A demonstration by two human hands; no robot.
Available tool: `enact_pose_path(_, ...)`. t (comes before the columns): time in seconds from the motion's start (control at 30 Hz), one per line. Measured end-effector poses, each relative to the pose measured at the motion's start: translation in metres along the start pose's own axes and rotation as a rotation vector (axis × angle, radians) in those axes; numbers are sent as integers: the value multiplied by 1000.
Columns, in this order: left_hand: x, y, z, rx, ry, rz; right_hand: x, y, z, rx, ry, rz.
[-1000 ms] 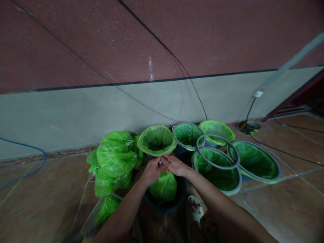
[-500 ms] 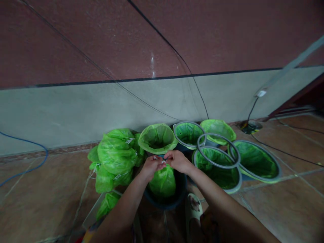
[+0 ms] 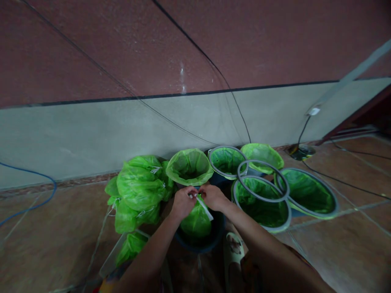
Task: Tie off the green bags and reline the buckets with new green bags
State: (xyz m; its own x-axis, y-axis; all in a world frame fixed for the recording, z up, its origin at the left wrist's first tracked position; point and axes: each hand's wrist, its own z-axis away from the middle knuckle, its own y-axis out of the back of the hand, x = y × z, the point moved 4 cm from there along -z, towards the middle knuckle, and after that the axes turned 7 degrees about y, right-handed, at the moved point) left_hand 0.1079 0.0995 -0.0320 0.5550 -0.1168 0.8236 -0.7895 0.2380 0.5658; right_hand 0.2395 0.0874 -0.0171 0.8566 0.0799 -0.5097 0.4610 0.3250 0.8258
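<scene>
A green plastic bag (image 3: 195, 225) sits gathered at its neck inside a dark blue bin (image 3: 200, 246) in front of me. My left hand (image 3: 184, 202) pinches white drawstring at the top of the bag. Close beside it, my right hand (image 3: 214, 197) has its fingers closed at the same neck. A white drawstring end (image 3: 205, 208) hangs down from between the two hands across the bag. The fingertips partly hide the tie itself.
Several tied green bags (image 3: 142, 183) are heaped at the left. A lined bin (image 3: 190, 183) stands behind my hands; other lined bins (image 3: 308, 193) are at the right, with a loose grey ring (image 3: 263, 198) across them. A white container (image 3: 111, 256) holds green bags. A blue cable (image 3: 27, 167) lies left.
A length of white drawstring now hangs down over the bag where a small loop showed before. Both hands have turned slightly and stay at the bag's neck.
</scene>
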Motion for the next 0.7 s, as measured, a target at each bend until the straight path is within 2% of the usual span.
enact_pose_path(0.17,4,-1,4,99,-90,16,-8,1,0,-33,114,-65)
enact_pose_path(0.27,4,-2,6,151,-79,110,-15,7,2,-41,156,-128)
enact_pose_path(0.5,-4,-10,6,138,25,343,-10,10,3,-56,33,-222)
enact_pose_path(0.7,-8,-9,3,92,56,259,-6,12,3,-26,37,-163)
